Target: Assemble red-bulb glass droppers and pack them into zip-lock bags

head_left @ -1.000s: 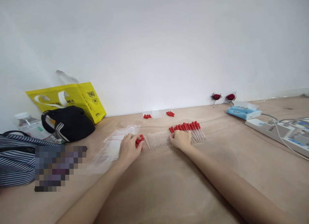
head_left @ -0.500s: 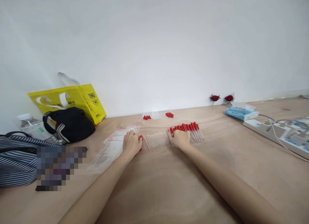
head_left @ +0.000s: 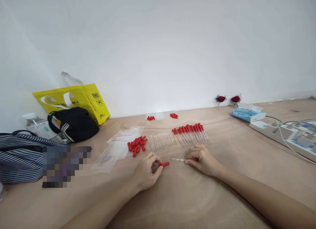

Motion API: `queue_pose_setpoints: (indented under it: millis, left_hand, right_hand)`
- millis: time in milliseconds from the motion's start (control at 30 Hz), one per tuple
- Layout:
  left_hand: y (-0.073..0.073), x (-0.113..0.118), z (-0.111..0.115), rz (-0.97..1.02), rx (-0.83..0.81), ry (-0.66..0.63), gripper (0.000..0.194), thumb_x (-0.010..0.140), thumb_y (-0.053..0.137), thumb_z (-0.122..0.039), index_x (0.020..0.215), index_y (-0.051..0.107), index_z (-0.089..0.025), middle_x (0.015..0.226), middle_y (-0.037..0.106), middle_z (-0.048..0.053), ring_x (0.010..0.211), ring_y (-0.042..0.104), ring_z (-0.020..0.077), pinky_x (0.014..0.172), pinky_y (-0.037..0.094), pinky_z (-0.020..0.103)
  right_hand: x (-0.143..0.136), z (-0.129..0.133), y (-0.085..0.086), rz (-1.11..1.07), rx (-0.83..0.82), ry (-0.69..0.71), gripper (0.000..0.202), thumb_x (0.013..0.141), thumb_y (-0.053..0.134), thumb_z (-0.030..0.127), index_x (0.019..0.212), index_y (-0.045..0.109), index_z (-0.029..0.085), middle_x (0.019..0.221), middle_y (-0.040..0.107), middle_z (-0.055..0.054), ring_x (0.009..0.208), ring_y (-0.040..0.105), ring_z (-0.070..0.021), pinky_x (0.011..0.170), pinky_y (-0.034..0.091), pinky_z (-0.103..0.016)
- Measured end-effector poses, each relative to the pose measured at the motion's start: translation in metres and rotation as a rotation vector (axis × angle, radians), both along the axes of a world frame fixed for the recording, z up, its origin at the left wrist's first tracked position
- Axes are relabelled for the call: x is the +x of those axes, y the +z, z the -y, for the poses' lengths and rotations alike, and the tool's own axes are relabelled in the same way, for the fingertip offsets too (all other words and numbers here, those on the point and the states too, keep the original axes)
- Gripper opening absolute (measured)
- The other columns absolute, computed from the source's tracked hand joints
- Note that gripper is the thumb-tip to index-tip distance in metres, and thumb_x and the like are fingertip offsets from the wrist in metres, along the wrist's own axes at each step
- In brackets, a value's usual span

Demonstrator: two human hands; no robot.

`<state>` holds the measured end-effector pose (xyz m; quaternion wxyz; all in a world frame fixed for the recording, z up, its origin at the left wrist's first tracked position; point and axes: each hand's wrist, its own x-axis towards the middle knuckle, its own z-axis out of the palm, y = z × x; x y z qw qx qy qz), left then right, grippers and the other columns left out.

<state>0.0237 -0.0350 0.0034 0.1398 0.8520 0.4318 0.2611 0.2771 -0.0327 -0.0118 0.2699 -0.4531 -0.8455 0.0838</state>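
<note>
Between the thumb and fingers of my left hand (head_left: 149,171) is a red rubber dropper bulb (head_left: 164,164), pointing right. My right hand (head_left: 202,159) pinches a clear dropper tube (head_left: 178,160), its free end turned left toward the bulb; a small gap separates them. A pile of red bulbs (head_left: 137,145) lies beyond my left hand. Bare clear tubes (head_left: 161,142) lie side by side in a row in the middle. To their right is a row of droppers with red bulbs fitted (head_left: 191,133), beyond my right hand.
Clear zip bags (head_left: 120,140) lie left of the pile; small bags with red bulbs (head_left: 174,116) lie by the wall. A yellow bag (head_left: 98,107), black pouch (head_left: 80,125), bottle (head_left: 37,125) and striped bag (head_left: 19,159) stand left. Tissues (head_left: 248,113) and a power strip (head_left: 261,127) are right.
Both hands have drawn back toward me from the pile and the row. The left now has a red bulb, the right a clear tube, and the two ends face each other.
</note>
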Motion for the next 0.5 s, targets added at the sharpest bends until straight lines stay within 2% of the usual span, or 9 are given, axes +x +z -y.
queue_pose_setpoints:
  millis: [167,233,333,500]
  left_hand:
    - [0.004,0.005,-0.003,-0.024,-0.055,-0.024,0.028,0.072,0.057,-0.025,0.098,0.061,-0.019,0.087,0.055,0.004,0.070,0.054,0.0160,0.063,0.045,0.029]
    - [0.002,0.008,-0.004,-0.040,-0.053,-0.013,0.024,0.074,0.056,-0.027,0.095,0.064,-0.019,0.086,0.056,0.004,0.073,0.055,0.0168,0.065,0.044,0.029]
    - [-0.004,0.011,-0.005,-0.008,-0.049,-0.007,0.018,0.078,0.053,-0.025,0.087,0.067,-0.021,0.080,0.057,0.002,0.072,0.056,0.0159,0.065,0.044,0.027]
    - [-0.005,0.011,-0.006,0.072,-0.023,0.003,0.013,0.080,0.050,-0.020,0.084,0.062,-0.019,0.079,0.059,0.002,0.076,0.055,0.0168,0.068,0.043,0.028]
  right_hand:
    - [-0.005,-0.005,0.006,-0.048,-0.044,0.013,0.029,0.072,0.059,0.046,0.083,0.067,0.021,0.072,0.058,-0.003,0.073,0.051,-0.0156,0.066,0.038,-0.028]
    - [-0.008,-0.006,0.005,-0.054,-0.049,0.033,0.028,0.072,0.059,0.044,0.088,0.067,0.022,0.077,0.058,-0.004,0.076,0.052,-0.0159,0.069,0.038,-0.029]
    - [-0.013,-0.006,-0.001,-0.076,-0.030,0.037,0.020,0.078,0.055,0.037,0.082,0.068,0.023,0.079,0.058,-0.003,0.077,0.052,-0.0148,0.071,0.038,-0.029]
    - [-0.019,0.001,-0.007,-0.076,0.085,-0.001,0.020,0.083,0.047,0.028,0.076,0.064,0.020,0.082,0.059,-0.005,0.080,0.050,-0.0168,0.072,0.036,-0.032]
